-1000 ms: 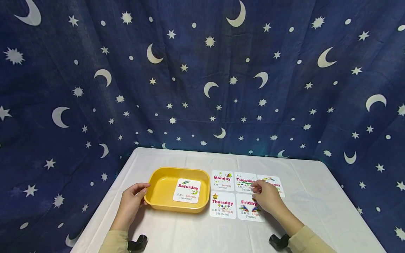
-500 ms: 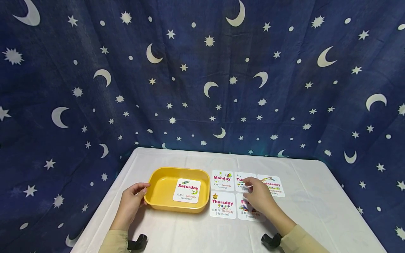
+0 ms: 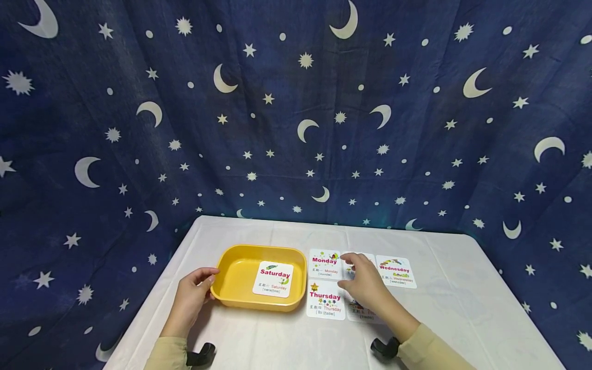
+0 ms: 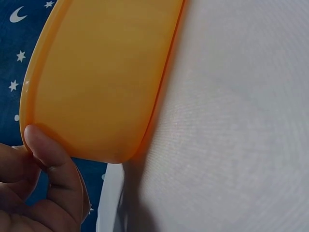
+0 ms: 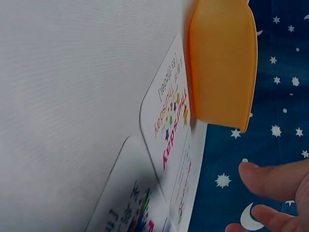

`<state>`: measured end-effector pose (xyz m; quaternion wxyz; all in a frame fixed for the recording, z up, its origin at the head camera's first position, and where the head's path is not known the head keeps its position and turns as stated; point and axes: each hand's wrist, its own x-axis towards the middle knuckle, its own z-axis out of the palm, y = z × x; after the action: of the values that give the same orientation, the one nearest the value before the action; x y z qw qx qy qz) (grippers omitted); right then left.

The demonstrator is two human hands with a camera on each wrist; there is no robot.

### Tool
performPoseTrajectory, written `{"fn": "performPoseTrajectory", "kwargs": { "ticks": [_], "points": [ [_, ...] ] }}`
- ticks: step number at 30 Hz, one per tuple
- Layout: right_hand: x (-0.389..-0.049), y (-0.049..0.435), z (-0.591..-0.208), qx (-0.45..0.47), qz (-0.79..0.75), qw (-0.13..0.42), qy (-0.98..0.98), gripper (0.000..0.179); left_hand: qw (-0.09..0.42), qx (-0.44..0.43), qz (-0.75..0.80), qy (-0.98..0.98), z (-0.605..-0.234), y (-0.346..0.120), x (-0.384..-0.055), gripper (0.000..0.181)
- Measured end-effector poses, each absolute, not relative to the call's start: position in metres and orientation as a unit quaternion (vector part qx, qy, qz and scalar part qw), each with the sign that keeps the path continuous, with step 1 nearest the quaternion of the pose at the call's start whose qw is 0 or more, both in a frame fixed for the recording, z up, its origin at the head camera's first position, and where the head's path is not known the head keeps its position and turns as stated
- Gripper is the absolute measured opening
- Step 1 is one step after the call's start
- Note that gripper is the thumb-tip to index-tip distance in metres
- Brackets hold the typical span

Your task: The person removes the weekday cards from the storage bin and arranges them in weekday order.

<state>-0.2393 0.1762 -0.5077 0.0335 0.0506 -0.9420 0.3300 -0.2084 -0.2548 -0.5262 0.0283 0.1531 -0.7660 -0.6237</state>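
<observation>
At lower centre, the left hand (image 3: 193, 292) pinches the yellow tray (image 3: 236, 277); the right hand (image 3: 368, 285), fingers parted, holding nothing, hovers over cards (image 3: 363, 314).

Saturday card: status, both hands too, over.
Left hand holds yellow tray. Right hand empty, partly hiding Tuesday card and Friday card in head view. Saturday card face-up in tray, unobstructed.

Soft shadow falls beside the yellow tray (image 4: 106, 77) (wrist views look dimmer)
</observation>
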Motion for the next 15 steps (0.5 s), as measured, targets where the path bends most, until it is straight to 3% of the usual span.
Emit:
{"fn": "performPoseTrajectory", "kwargs": {
  "ticks": [15],
  "points": [
    [-0.239, 0.148, -0.506, 0.094, 0.314, 0.035, -0.944, 0.088, 0.031, 0.152, -0.622, -0.767, -0.525, -0.254, -0.206, 0.025]
  ]
}}
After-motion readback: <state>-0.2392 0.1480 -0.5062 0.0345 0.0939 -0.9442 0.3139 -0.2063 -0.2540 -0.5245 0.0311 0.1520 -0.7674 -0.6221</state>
